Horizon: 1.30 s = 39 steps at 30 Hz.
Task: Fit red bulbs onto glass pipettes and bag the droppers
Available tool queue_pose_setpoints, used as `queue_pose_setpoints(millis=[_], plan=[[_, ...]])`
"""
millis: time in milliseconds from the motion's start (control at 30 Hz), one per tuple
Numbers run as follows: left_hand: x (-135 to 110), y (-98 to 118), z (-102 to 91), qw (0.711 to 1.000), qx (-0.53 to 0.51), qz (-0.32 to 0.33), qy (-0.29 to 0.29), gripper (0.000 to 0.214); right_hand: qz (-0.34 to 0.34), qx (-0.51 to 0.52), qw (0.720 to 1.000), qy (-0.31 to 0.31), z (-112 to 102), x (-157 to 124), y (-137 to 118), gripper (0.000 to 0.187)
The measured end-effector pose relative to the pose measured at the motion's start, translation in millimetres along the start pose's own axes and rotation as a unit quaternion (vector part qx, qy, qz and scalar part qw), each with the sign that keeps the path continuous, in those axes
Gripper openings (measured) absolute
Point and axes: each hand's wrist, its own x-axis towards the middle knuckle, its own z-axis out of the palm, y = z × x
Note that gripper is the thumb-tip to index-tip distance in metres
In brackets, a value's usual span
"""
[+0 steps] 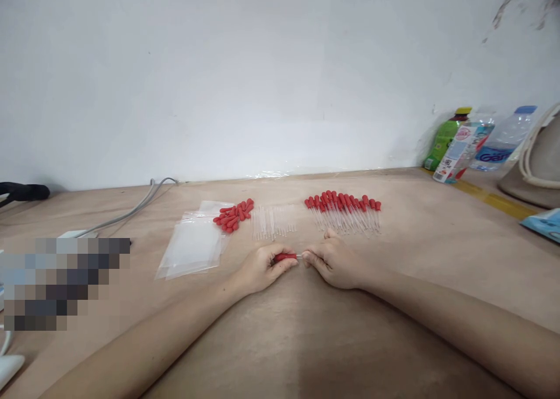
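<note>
We see both forearms stretched forward and lying flat on the brown table [306,340], converging so that the hands meet in the middle, knuckles up and wrists low. The left hand [261,269] is curled, thumb and forefinger closed around a red bulb [285,257] that points to the right. The right hand [336,265] is loosely fisted, and its fingertips pinch the end of a clear tube [300,256] that bridges the small gap between the two hands and meets the bulb. We cannot tell how far the tube sits inside the bulb.

Just beyond the right hand lies a row of assembled droppers [345,211], red heads toward the wall. Beyond the left hand we find bare tubes [273,221] laid side by side, then a heap of loose bulbs [234,214], which touches a stack of plastic bags [192,244]. A grey cable [131,210] runs off to the left. Far right, against the wall, stand a green bottle [444,136] and two water bottles [503,139].
</note>
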Motion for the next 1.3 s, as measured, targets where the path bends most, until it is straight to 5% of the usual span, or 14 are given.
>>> queue_pose_setpoints(millis=[300, 433, 533, 633, 733, 1067, 1300], plan=[[-1.4, 7.8, -5.2, 1.0, 0.02, -0.003, -0.009, 0.022, -0.056, -0.054, 0.994, -0.074, -33.4, -1.1, -3.7, 0.023], [-1.2, 5.2, -12.0, 0.996, 0.083, 0.041, 0.019, 0.026, 0.028, -0.002, 0.992, -0.123, -57.2, -1.7, 13.7, 0.024], [0.9, 3.8, -12.2, 0.993, 0.081, 0.081, -0.006, 0.026, 0.157, 0.046, 0.985, -0.058, -65.2, 1.9, 32.4, 0.024], [3.3, 3.0, -10.2, 0.992, 0.078, 0.093, -0.021, 0.027, 0.292, 0.034, 0.955, 0.049, -60.9, 11.3, 46.0, 0.026], [4.4, 2.1, -9.5, 0.992, 0.076, 0.095, -0.024, 0.028, 0.345, -0.037, 0.933, 0.096, -49.3, 26.4, 53.5, 0.026], [3.8, 1.4, -11.1, 0.993, 0.073, 0.088, -0.027, 0.029, 0.356, -0.189, 0.91, 0.098, -24.5, 51.2, 69.4, 0.036], [4.3, 0.8, -10.9, 0.994, 0.065, 0.085, -0.027, 0.029, 0.279, -0.21, 0.932, 0.098, -9.7, 61.9, 40.4, 0.037]])
